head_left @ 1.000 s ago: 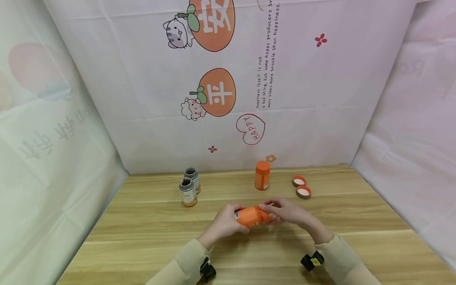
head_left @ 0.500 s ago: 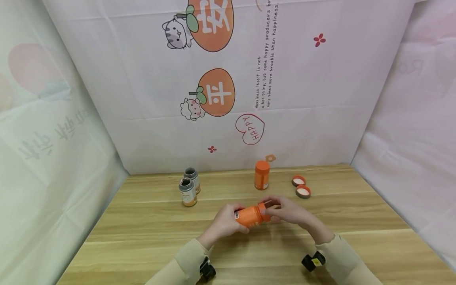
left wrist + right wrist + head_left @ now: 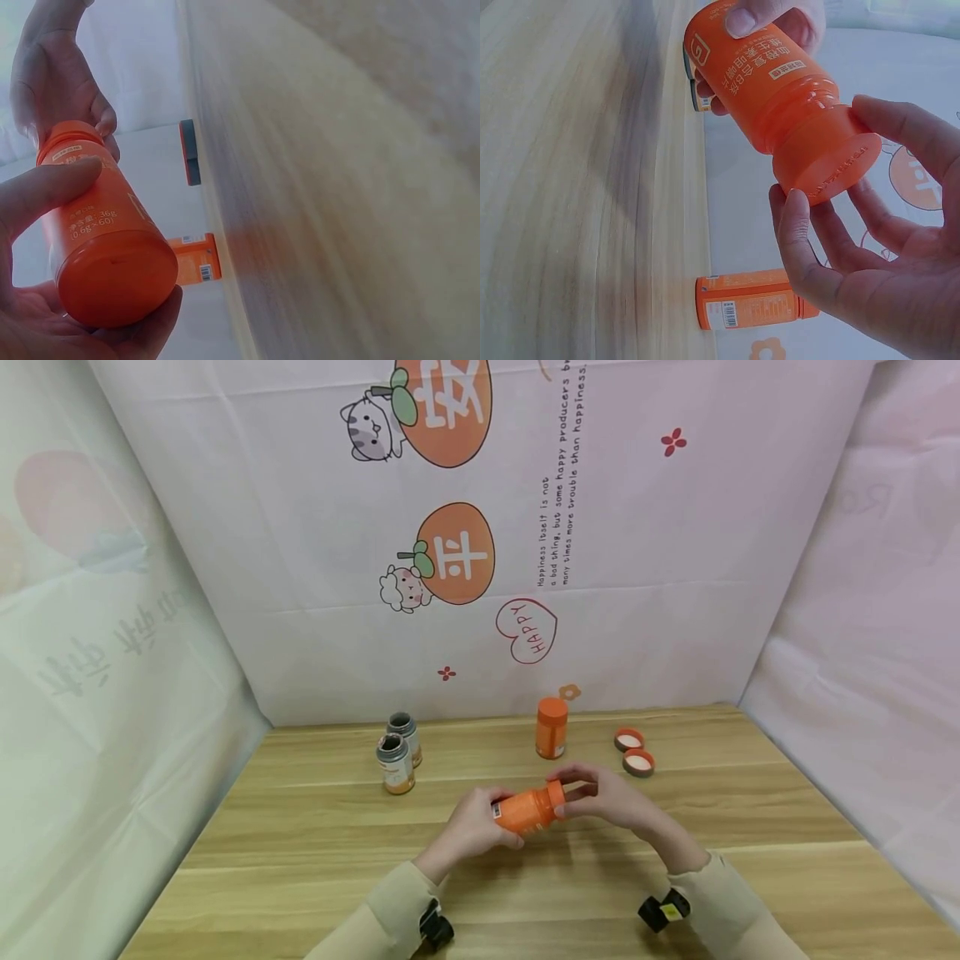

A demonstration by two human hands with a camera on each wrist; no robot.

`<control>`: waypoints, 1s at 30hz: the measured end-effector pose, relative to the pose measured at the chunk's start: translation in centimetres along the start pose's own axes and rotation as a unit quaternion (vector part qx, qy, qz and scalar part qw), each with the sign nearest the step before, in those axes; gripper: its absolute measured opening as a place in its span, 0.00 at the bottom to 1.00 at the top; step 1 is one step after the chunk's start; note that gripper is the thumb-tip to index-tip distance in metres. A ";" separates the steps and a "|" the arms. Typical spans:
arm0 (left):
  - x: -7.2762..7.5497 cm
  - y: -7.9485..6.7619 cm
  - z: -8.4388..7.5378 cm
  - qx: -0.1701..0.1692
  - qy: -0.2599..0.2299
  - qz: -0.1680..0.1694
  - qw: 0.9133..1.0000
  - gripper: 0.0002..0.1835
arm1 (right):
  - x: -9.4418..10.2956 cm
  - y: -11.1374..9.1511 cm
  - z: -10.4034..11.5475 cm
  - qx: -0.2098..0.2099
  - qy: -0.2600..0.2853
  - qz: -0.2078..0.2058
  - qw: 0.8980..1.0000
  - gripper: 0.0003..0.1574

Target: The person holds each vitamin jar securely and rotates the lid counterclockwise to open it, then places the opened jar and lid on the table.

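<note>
Seen from the left wrist, the flat base of an orange bottle (image 3: pixel 116 281) faces the lens, with printed weight figures above it; the right wrist view gives the other end, where raised lettering rings the face of an orange cap (image 3: pixel 825 154); only the head view takes in the full mouths of two uncapped jars (image 3: pixel 396 766), center left.

At the lower center of the head frame, a left hand (image 3: pixel 476 827) wraps thumb and fingers around the bottle's body; a right hand (image 3: pixel 606 797) grips the cap by its edge with curled fingertips; the bottle lies between the two hands, tilted and off the table, its capped end toward the right of the frame.

A wood-grain table (image 3: pixel 337 860) spans the lower frame; a second orange bottle (image 3: pixel 552 729) stands upright and capped near its back edge, two loose lids (image 3: pixel 639 763) lying to its right; white printed cloth (image 3: pixel 637 568) hangs behind and on both sides, bearing cartoon fruit, red flowers and a "HAPPY" heart; pale sleeves (image 3: pixel 401 902) enter from below.
</note>
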State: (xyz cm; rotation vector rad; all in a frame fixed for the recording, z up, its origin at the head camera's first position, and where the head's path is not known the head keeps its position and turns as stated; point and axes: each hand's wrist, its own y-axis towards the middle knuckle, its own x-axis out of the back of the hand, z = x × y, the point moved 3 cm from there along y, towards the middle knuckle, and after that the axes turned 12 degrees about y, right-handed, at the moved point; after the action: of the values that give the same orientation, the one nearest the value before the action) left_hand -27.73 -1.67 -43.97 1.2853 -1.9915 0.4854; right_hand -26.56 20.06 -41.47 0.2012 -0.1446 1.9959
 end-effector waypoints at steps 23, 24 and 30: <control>0.3 0.1 0.4 -0.007 -0.010 -0.026 1.000 0.31 | 0.5 -0.5 -0.3 -0.012 0.023 -0.058 0.998 0.31; 0.4 0.1 0.4 -0.007 -0.008 -0.028 1.000 0.31 | 0.6 -0.5 -0.4 -0.015 0.021 -0.060 0.998 0.32; 0.6 0.1 0.5 -0.002 -0.013 -0.034 0.999 0.31 | 0.7 -0.5 -0.5 -0.021 0.029 -0.063 0.997 0.32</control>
State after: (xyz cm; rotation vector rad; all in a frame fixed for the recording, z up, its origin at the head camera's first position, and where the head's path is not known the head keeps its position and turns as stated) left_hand -28.14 -2.32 -43.92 1.3596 -1.9618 0.4341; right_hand -26.42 20.97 -41.84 0.1227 -0.1329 1.8688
